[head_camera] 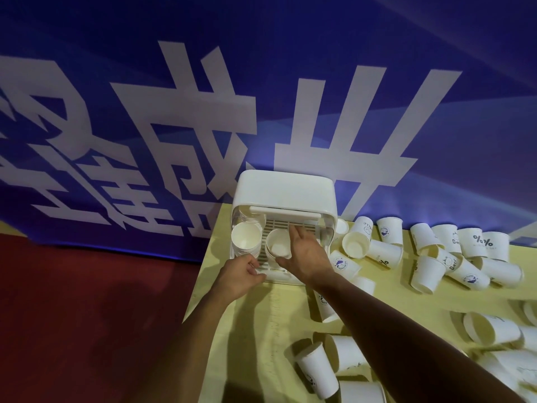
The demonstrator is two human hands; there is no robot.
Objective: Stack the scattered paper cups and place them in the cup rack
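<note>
The white, round-cornered plastic cup rack (284,187) stood at the far left end of the pale yellow table (261,330), with two nested stacks of plain white paper cups (246,238) lying on their sides on its slatted tray. The right grip (308,254) was spread open, thumb and forefinger against the right stack's rim. The left grip (238,276) curled around the rack's front corner. Loose printed cups (386,251) lay to the right, one marked "%" (479,242), another "Bear" (449,239). Behind hung a blue banner with big white Chinese characters (145,112).

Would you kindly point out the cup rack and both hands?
cup rack (286,189): head view, white top cover.
right hand (309,251): head view, back of hand.
left hand (236,276): head view, back of hand.
</note>
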